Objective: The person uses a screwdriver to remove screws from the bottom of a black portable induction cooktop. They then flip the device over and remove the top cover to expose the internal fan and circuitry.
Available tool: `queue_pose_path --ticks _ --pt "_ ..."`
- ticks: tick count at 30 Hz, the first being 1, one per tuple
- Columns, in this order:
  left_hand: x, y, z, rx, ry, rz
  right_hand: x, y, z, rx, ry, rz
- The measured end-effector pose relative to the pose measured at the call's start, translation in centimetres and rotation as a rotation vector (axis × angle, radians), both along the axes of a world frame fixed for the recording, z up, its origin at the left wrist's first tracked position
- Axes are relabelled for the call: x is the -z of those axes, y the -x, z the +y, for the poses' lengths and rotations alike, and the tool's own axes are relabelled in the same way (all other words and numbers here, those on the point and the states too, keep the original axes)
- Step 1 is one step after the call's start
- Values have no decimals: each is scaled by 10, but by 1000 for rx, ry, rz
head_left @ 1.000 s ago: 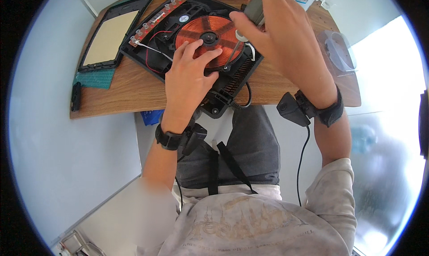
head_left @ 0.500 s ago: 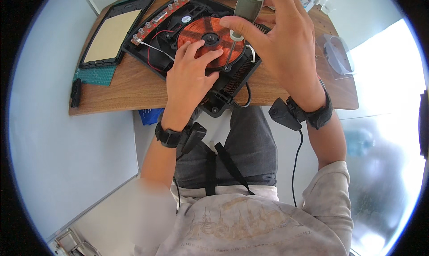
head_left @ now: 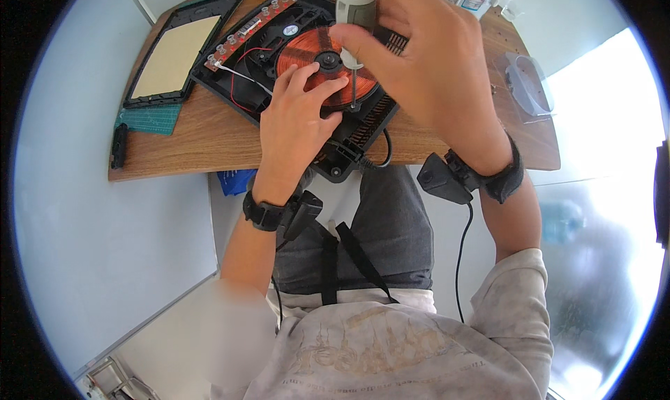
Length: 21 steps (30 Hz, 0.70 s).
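An opened induction cooker base (head_left: 241, 96), black, lies at a slant near the table's front edge. Inside it sits a round copper coil (head_left: 296, 51) with a dark hub. My left hand (head_left: 293, 124) rests on the coil with fingers spread, its fingertips near the hub. My right hand (head_left: 443, 79) is closed around a screwdriver (head_left: 355, 13) with a grey-green handle and pale ends. The screwdriver stands nearly upright, its tip at the coil's near rim beside a small screw (head_left: 354, 108). My right hand hides part of the coil's far right side.
A red button board (head_left: 251, 29) lines the base's left side, with thin wires. On the table's left lie a black frame with a cream panel (head_left: 178, 55), a green cutting mat (head_left: 155, 118) and a black part (head_left: 119, 145). Clear plastic (head_left: 528, 86) lies right.
The screwdriver handle has swung left and a little lower, so it stands more upright; its tip remains at the same spot. My right hand shifted with it. My left hand stayed put.
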State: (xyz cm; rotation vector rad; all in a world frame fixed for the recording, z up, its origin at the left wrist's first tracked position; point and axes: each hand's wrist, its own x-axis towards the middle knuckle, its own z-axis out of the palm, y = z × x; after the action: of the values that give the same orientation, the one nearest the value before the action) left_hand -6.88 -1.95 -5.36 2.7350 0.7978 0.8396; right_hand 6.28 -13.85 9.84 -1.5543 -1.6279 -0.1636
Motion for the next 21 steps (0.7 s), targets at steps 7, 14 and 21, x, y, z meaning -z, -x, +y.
queue_pose_path --ticks 7,14,21 --pt "-2 -2 -1 1 15 -1 13 -18 9 -62 -33 28" --pt "3 0 0 -13 -2 -6 -1 -3 0 8 -117 -76" --pt "0 0 -1 -19 21 30 16 -18 14 -275 -42 156"
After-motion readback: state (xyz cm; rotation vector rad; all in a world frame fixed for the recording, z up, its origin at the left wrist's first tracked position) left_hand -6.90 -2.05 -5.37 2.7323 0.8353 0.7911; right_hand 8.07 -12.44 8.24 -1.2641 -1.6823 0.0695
